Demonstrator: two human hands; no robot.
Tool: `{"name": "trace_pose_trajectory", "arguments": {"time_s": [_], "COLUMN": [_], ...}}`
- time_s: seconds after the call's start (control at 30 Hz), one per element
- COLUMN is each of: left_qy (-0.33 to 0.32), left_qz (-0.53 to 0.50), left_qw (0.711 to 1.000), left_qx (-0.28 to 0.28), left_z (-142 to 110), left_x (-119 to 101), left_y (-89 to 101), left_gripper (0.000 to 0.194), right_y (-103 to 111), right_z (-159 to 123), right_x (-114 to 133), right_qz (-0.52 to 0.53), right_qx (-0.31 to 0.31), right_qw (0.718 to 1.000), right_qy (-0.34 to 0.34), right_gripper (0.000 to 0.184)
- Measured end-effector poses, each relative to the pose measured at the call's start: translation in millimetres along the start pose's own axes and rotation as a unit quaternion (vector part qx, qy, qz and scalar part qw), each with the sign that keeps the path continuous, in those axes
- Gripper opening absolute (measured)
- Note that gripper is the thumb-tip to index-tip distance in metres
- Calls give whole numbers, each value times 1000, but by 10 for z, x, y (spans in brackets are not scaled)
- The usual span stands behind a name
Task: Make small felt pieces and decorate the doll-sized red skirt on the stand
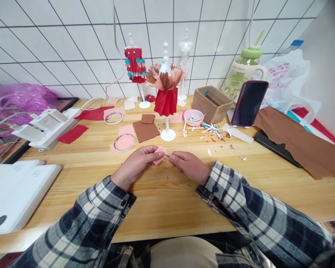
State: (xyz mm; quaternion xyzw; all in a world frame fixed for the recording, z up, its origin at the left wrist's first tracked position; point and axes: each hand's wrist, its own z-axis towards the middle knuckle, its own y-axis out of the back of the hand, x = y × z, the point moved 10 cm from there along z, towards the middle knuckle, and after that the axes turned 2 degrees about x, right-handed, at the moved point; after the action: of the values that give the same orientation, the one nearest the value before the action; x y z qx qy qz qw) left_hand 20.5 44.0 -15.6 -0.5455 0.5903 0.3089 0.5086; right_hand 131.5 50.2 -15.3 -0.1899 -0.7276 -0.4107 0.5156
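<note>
My left hand point(138, 162) pinches a small piece of pink paper point(158, 156) with a jagged lower edge. Close beside it, my right hand point(190, 163) is closed, thumb against forefinger, at the paper's right corner; whether it grips that corner or a tiny scrap is too small to tell. Several torn bits point(166, 172) lie on the wood just below the fingers. Beyond my hands stands a white mini mannequin point(168, 134) in a red pleated skirt point(165, 102) with a brown and pink fringed paper top point(167, 79).
Behind are a mannequin in a red dress point(134, 61) and a bare one point(185, 56). Brown paper squares point(146, 130) and metal rings point(124, 142) lie left of centre. A pink bowl point(194, 117), cardboard box point(212, 104) and phone point(249, 104) stand right. A power strip point(48, 130) sits left.
</note>
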Motion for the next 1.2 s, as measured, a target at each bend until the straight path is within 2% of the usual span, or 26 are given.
{"name": "trace_pose_trajectory", "arguments": {"time_s": [0.2,0.3,0.37,0.57,0.7,0.83,0.93,1.07,1.2], "left_qy": [4,-10,-19,-20,-27,-38,-41,-40,-34], "left_qz": [-22,-64,-73,55,148,196,197,157,163], "left_qw": [999,996,995,998,988,979,979,987,986], "left_qx": [-24,-58,-60,-32,-33,-40,-31,11,-5], "left_z": [5,10,15,-2,-29,-49,-61,-65,-58], "left_x": [17,6,-3,3,-31,-95,-120,-111,-92], "left_y": [46,124,136,21,-38,-58,-89,-172,-132], "left_gripper": [20,18,17,27,31,32,31,29,29], "right_y": [16,27,38,165,230,258,257,256,221], "right_z": [-7,-29,-42,-64,-59,-45,-38,-43,-45], "right_x": [-4,12,35,44,16,2,3,21,35], "right_qz": [-16,-26,-20,36,16,15,17,11,10], "right_qx": [-4,-29,-54,-140,-158,-161,-155,-155,-146], "right_qw": [1000,999,998,989,987,987,988,988,989], "right_qy": [-6,2,10,-6,-19,-9,-5,-1,2], "right_gripper": [35,34,33,36,26,22,21,19,17]}}
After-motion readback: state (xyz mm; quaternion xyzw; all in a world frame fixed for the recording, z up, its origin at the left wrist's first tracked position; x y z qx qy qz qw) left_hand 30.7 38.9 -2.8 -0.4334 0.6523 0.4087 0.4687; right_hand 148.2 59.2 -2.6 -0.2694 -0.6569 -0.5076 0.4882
